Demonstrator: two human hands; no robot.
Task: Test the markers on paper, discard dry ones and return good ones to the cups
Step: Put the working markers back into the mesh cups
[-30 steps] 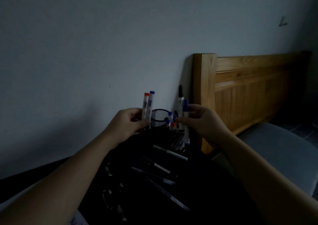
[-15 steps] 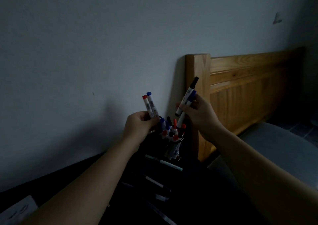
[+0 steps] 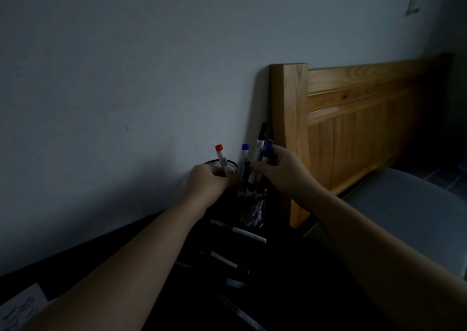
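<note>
The scene is dim. My left hand [image 3: 208, 182] grips a red-capped marker [image 3: 221, 157] that stands upright in front of a black mesh cup [image 3: 231, 164] by the wall. A blue-capped marker [image 3: 243, 162] rises between my two hands; which hand holds it is unclear. My right hand [image 3: 281, 172] holds a black-capped marker [image 3: 260, 143] and a blue-capped one [image 3: 267, 151] above a second cup [image 3: 255, 210] with several markers inside. Both hands hover close together over the cups.
Several pens and markers [image 3: 249, 234] lie loose on the dark table [image 3: 290, 292] in front of the cups. A white paper with scribbles [image 3: 21, 305] shows at the bottom left. A wooden headboard [image 3: 353, 118] and a grey cushion [image 3: 404, 211] stand to the right.
Both hands have come down and together over the cups. The right hand's markers turned from tilted to nearly upright. The left hand's two markers have spread apart.
</note>
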